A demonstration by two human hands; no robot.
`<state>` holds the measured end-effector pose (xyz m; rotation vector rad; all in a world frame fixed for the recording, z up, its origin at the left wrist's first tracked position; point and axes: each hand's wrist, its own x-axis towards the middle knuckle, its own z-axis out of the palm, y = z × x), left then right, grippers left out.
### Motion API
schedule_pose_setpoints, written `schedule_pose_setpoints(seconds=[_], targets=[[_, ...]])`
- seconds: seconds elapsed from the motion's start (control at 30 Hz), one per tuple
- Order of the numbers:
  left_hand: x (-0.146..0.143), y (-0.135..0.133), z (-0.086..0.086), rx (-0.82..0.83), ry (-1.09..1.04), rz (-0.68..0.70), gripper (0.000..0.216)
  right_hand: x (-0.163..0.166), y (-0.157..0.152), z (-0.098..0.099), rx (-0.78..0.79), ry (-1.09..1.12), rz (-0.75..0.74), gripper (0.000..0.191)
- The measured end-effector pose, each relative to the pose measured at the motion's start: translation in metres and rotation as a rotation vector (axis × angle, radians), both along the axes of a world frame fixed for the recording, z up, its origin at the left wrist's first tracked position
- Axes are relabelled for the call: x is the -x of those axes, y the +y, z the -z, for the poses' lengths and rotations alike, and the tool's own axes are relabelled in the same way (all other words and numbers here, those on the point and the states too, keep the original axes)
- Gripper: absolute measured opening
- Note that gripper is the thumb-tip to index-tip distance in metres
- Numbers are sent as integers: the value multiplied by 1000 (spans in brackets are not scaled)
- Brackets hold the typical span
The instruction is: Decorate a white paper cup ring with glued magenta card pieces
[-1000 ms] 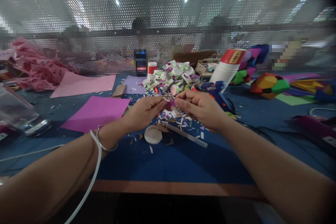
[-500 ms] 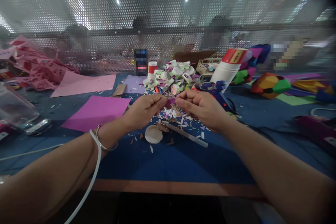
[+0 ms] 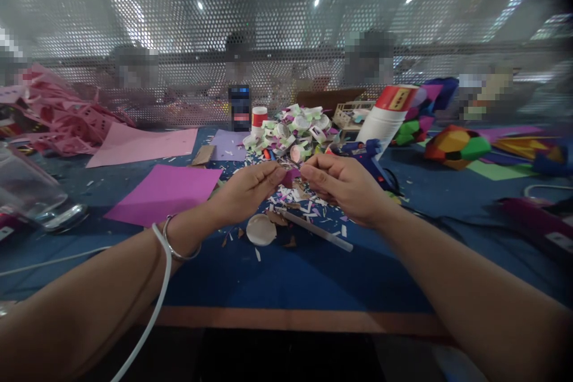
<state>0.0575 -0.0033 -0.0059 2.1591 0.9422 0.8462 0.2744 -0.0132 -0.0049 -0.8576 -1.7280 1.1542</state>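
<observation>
Between my two hands, over the scrap-strewn middle of the table, is a small piece of purple paper. My left hand pinches its left side with thumb and finger. From the other side, my right hand pinches the right edge, the remaining fingers curled. Paper scraps lie beneath. Closer to me are a pale round disc and a translucent glue stick. Just beyond my right hand lies a blue glue gun.
A magenta sheet lies left of my hands, a pink sheet behind it. Small paper-trimmed rings are heaped ahead. Stacked white cups lean at right, near a multicoloured paper ball. A clear container stands left. Perforated metal rises behind.
Both hands stay in nearly the same place, still pinching the purple paper. The view has shifted very slightly.
</observation>
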Motion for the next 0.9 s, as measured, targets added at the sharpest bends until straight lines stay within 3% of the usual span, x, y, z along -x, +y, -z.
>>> schedule_pose_setpoints(seconds=[0.3,0.6,0.8,0.9], targets=[[-2,2,3,9,-26,-13,39,4,0,2,141,128,16,38],[-8,-6,0,70,-57,62,36,6,-1,1,143,109,-6,33],[-5,-5,-2,-144,6,34,25,2,-1,2,64,20,9,29],[-5,-7,-1,7,-75,5,20,2,0,2,13,-48,16,29]])
